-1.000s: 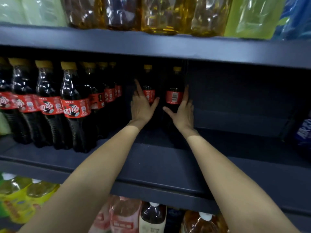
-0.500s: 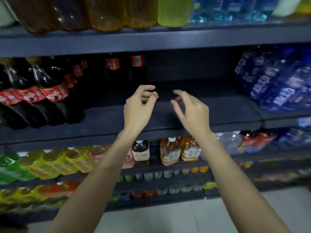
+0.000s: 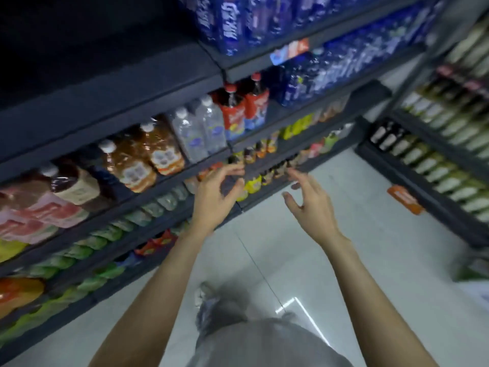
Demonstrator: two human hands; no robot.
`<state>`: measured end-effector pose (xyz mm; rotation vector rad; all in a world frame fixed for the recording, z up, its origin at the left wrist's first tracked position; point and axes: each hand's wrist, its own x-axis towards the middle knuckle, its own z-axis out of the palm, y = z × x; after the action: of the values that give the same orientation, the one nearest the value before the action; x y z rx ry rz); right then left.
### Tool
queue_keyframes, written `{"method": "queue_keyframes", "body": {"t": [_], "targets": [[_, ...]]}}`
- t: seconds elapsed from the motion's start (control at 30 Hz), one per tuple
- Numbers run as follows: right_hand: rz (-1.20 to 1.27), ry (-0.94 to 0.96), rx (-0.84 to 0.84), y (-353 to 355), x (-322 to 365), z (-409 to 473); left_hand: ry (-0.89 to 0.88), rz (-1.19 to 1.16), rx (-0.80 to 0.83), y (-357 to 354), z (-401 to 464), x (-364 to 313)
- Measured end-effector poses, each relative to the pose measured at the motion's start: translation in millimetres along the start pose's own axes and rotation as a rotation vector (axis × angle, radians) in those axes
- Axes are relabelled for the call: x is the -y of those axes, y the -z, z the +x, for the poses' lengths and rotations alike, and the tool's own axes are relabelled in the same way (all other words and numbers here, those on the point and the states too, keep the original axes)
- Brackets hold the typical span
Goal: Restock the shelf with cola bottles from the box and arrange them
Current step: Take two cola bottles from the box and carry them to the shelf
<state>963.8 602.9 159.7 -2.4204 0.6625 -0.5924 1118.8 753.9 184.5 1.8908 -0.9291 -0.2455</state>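
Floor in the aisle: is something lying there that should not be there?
Yes. An orange tag lies flat on the floor beside the right-hand shelving, apparently fallen. Nothing looks spilled. Both hands, left and right, are empty.

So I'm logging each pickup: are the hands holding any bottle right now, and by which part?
Nothing is held. The left hand and right hand are both open and empty, fingers spread in the air in front of the shelves.
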Motion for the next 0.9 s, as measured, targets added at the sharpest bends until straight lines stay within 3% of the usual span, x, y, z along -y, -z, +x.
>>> {"method": "queue_keyframes", "body": {"t": [0.17, 0.37, 0.67, 0.77, 0.9], "targets": [[-0.038, -0.390, 0.220, 72.2, -125.5, -74.4, 0.364, -0.107, 0.304, -150.6, -21.9, -7.9], [0.031, -0.811, 0.217, 138.8, -253.2, -163.3, 0.543, 0.014, 0.636, -302.7, -35.8, -36.3], [0.189, -1.363, -0.025, 239.8, -419.7, -265.3, 0.590, 0.274, 0.976, -520.2, -9.7, -84.2], [0.192, -1.456, 0.074, 292.4, -468.5, -291.1, 0.538, 0.388, 1.075, -599.6, 11.1, -114.5], [0.226, -1.514, -0.063, 367.8, -540.2, -305.9, 0.399, 0.415, 1.101, -698.8, 37.3, -182.5]]}}
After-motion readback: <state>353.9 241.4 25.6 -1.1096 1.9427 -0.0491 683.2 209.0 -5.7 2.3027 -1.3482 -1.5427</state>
